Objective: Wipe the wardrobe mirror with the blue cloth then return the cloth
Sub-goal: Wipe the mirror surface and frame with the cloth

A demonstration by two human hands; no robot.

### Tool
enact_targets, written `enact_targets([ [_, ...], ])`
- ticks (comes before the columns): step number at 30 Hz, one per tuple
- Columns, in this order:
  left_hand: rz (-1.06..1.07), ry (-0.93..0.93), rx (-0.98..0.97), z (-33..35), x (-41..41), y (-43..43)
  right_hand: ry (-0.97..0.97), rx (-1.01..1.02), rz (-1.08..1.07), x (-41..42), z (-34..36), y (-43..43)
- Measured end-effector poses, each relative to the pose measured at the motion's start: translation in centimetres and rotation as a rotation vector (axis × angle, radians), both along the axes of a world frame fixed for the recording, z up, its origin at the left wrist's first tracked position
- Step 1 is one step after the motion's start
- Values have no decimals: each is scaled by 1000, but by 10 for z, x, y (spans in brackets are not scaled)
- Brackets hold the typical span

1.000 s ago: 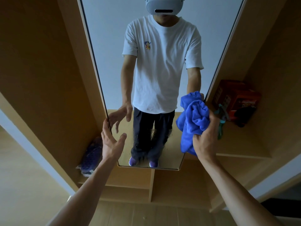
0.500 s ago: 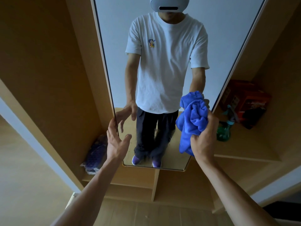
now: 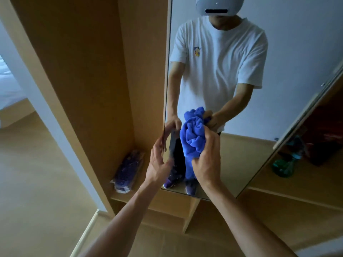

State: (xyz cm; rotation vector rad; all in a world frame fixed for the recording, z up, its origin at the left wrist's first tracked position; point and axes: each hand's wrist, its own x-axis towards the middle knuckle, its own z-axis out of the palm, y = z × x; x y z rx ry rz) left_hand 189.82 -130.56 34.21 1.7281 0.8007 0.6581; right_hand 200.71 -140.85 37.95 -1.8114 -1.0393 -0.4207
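Mirror (image 3: 241, 154) runs off the top edge, the green bottle (image 3: 284, 166) at right is just a blur (no detail), and the right hand (image 3: 206, 164) covers the lower blue cloth (image 3: 194, 134).

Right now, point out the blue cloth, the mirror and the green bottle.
blue cloth (image 3: 194, 140): head view, the bunched middle of the fabric.
mirror (image 3: 297, 43): head view, bare glass in the pane's upper right.
green bottle (image 3: 283, 166): head view, its rounded lower body.
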Motion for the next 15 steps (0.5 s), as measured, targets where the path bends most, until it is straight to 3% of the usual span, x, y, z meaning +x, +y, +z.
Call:
enact_targets([
  [15,-79,-121,-169,4,-11,26,43,-14,72,-40,-9,62],
])
